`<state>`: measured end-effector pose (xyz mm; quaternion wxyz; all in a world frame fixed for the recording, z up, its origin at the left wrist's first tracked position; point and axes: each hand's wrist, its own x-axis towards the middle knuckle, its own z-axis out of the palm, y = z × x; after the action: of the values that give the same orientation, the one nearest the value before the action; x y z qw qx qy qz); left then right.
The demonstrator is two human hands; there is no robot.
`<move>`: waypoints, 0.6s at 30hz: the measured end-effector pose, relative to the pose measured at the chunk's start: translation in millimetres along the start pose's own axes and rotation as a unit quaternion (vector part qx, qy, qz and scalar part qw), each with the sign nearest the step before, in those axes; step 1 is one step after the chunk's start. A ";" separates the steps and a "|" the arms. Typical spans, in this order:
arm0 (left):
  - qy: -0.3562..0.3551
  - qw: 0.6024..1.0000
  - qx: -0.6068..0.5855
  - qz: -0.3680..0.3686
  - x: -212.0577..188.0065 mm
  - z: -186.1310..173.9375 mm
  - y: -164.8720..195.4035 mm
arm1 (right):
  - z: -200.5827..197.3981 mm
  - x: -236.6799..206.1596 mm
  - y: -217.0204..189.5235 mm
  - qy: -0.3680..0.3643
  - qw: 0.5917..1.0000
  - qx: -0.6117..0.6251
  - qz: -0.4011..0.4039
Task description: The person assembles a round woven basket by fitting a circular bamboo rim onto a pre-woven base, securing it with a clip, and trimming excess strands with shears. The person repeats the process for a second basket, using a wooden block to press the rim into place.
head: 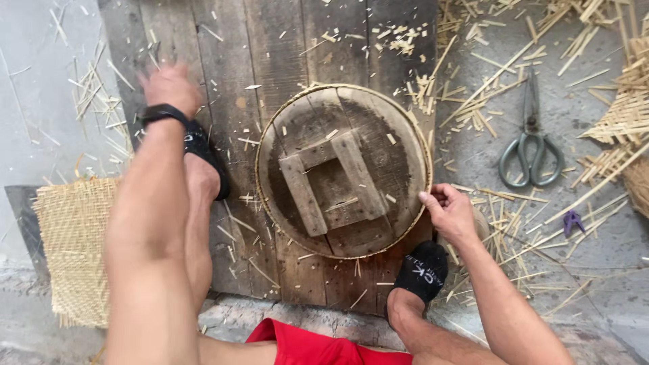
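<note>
Round wooden mould (343,170) at centre of the plank board (270,61), topped by a square frame of wooden bars and ringed by a thin woven bamboo rim (260,192). Right hand (449,213) at the right edge of the mould, fingers curled and pinching the rim against the wood. Left hand (170,86) raised over the far left of the board, blurred; spread or closed cannot be told, nothing seen in it. Mould judged heavy and stiff, best gripped by the bars or the thick edge; rim judged light, springy and easily split, best held flat between fingertips close to the wood. Woven mat (73,247) near left, partly under the left forearm. Scissors (531,152) well apart on the right, among bamboo strips (487,88); small purple clip (573,220) nearby. Sandalled feet on the board, either side of the mould.
</note>
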<state>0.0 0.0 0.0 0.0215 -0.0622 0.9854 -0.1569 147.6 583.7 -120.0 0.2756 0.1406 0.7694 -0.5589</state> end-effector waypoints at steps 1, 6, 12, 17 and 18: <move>-0.007 0.999 -0.051 -0.007 -4.5 -4.8 6.1 | 2.9 -2.4 -5.8 0.000 1.000 -0.005 0.005; -0.349 0.821 -0.425 -0.151 -5.4 6.4 94.6 | 3.1 -4.7 -21.5 0.011 1.000 -0.022 0.015; -0.419 0.721 -0.528 -0.160 12.9 23.9 102.0 | 7.4 -9.7 -31.1 0.009 0.998 -0.057 0.030; -0.432 0.719 -0.524 -0.147 24.3 33.1 105.9 | 6.5 0.7 -22.8 0.002 0.998 -0.047 0.030; -0.424 0.726 -0.523 -0.141 25.8 33.4 107.2 | 6.2 1.4 -22.3 -0.002 0.998 -0.045 0.035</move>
<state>-35.9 87.5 -65.8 0.3785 -0.2614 0.7797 0.4248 136.4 570.2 -104.7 0.3027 0.1534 0.7877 -0.5142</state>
